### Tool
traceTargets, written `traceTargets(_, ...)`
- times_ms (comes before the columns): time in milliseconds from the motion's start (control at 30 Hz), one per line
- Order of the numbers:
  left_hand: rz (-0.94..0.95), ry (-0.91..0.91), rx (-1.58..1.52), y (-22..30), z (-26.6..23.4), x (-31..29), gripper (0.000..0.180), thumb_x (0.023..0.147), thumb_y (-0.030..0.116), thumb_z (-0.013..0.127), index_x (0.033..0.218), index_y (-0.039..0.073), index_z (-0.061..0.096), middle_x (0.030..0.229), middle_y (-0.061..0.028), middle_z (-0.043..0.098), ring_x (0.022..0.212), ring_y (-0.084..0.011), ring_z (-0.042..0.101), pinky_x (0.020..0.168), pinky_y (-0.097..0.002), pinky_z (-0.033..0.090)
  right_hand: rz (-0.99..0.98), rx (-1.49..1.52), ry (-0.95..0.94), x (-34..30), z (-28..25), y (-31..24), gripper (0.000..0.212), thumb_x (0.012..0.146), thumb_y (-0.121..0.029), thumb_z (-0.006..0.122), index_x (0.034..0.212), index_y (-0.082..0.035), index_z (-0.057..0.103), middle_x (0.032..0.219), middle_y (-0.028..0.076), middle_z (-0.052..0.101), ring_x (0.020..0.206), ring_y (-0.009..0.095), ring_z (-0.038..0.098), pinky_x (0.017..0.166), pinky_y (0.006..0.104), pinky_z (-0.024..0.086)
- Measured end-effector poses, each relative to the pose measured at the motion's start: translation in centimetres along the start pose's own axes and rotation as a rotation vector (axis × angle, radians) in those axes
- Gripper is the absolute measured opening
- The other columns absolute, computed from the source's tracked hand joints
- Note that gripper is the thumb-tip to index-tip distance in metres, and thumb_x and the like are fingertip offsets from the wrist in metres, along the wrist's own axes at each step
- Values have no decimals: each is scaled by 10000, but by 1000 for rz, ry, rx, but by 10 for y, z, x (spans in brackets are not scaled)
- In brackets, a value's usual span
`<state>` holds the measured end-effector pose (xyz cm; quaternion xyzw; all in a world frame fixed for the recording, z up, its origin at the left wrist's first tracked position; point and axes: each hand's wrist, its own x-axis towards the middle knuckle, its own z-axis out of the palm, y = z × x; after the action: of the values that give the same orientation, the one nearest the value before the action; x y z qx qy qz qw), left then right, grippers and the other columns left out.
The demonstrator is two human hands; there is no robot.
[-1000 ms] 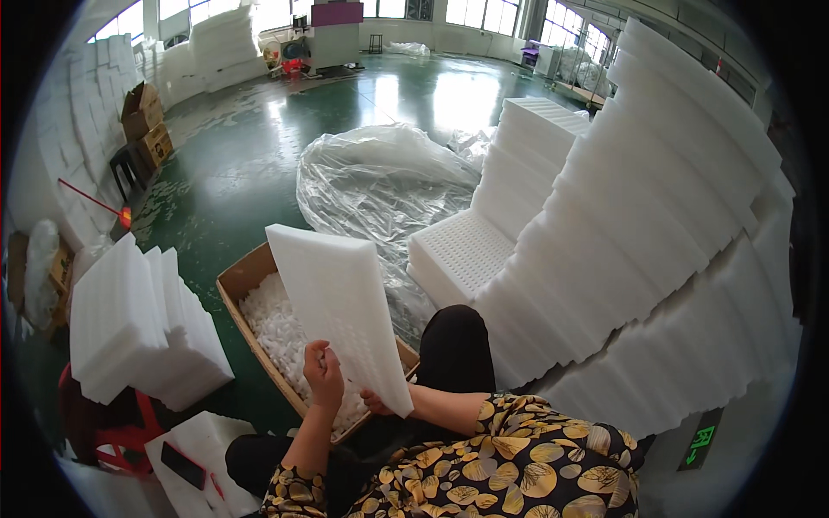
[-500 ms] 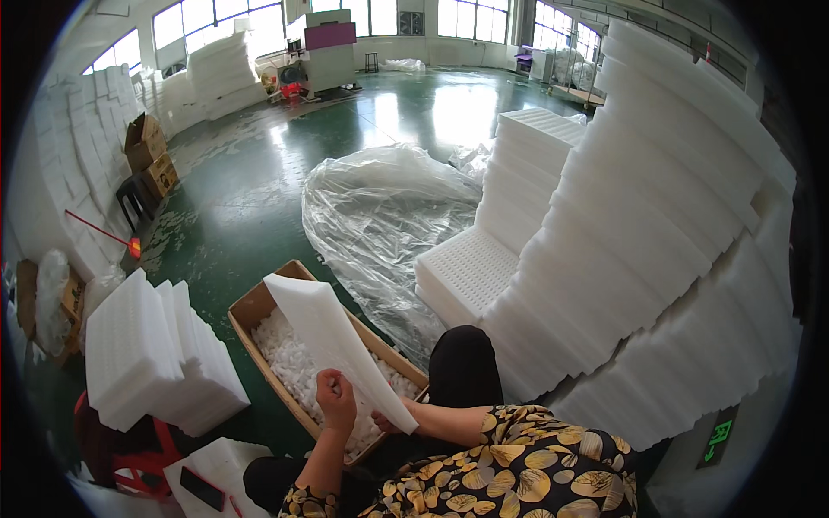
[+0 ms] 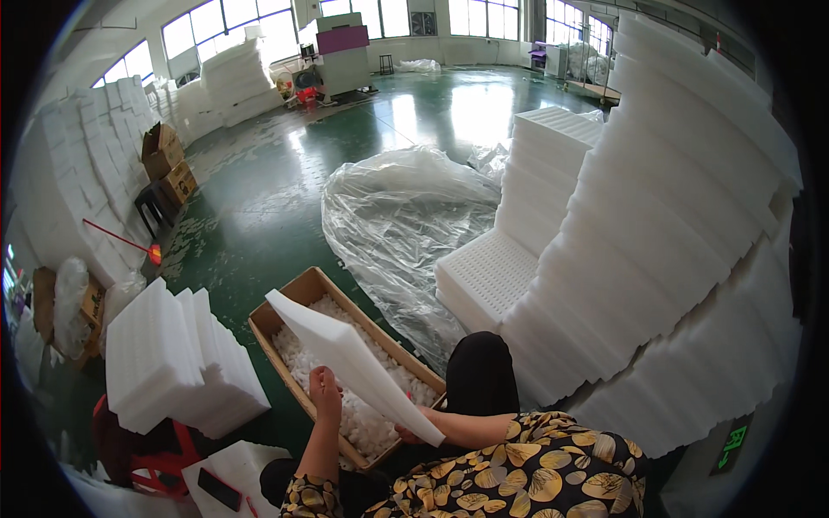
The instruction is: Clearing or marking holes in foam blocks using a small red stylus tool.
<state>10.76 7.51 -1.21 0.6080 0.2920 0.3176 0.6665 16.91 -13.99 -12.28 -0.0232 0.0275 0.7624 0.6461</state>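
A long white foam board point(image 3: 358, 352) stands tilted on edge above an open cardboard box point(image 3: 285, 367). Loose white foam bits point(image 3: 367, 423) fill much of the box. My right hand point(image 3: 413, 429) grips the board's near end; its fingers are partly hidden behind the foam. My left hand point(image 3: 325, 393) is raised at the board's left face with its fingers curled in. What lies inside those fingers, if anything, is too small to make out.
Cut foam blocks point(image 3: 181, 363) stand at left, above a red stool point(image 3: 164, 470). A phone point(image 3: 219, 489) lies on white foam. Clear plastic sheeting point(image 3: 406, 224) spreads beyond the box. Tall foam stacks point(image 3: 639, 224) rise at right; perforated foam point(image 3: 492, 268) sits beside them.
The view has shifted, moving the whole scene right and slightly down. The foam board has turned a little, and my left hand has gone from a tight fist to a more upright curl.
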Motion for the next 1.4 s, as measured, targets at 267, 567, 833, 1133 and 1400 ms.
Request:
traceTargets(267, -83, -69, 3, -17, 3, -4, 111, 902, 152, 478, 951, 60, 516, 775, -57, 544, 504, -123, 451, 467, -237, 392, -55, -81, 185, -2, 34, 6, 207, 921, -296, 485, 1021, -134, 567, 736, 116, 595, 517, 222, 500, 406, 326, 368)
traceTargets(567, -30, -99, 109, -2, 27, -13, 222, 916, 164, 482, 1095, 35, 516, 977, -114, 556, 723, -173, 547, 657, -267, 472, -74, 23, 179, -13, 38, -4, 189, 919, -287, 491, 979, -127, 572, 681, 123, 585, 503, 229, 504, 403, 331, 366)
traceTargets(833, 140, -9, -190, -32, 20, 24, 331, 932, 178, 476, 1217, 12, 488, 1170, -145, 531, 933, -217, 563, 797, -313, 468, 81, 106, 172, 9, 62, 0, 219, 915, -314, 510, 994, -125, 588, 673, 129, 587, 525, 241, 518, 413, 334, 372)
traceTargets(1133, -100, -164, 56, -96, -49, 46, 425, 964, 245, 445, 1311, -1, 438, 1308, -145, 494, 1149, -250, 505, 939, -349, 420, 1, 148, 478, -1, 162, 15, 290, 955, -285, 483, 1152, -95, 581, 845, 97, 642, 663, 206, 587, 521, 283, 456)
traceTargets(1400, -386, -476, -1107, 22, -53, -29, 927, 801, 810, 176, 1474, 174, 213, 1496, -124, 269, 1355, -333, 299, 1026, -520, 365, -434, -932, 933, -23, 153, -81, 360, 962, -326, 451, 1113, -22, 572, 896, 70, 618, 714, 97, 557, 624, 254, 484)
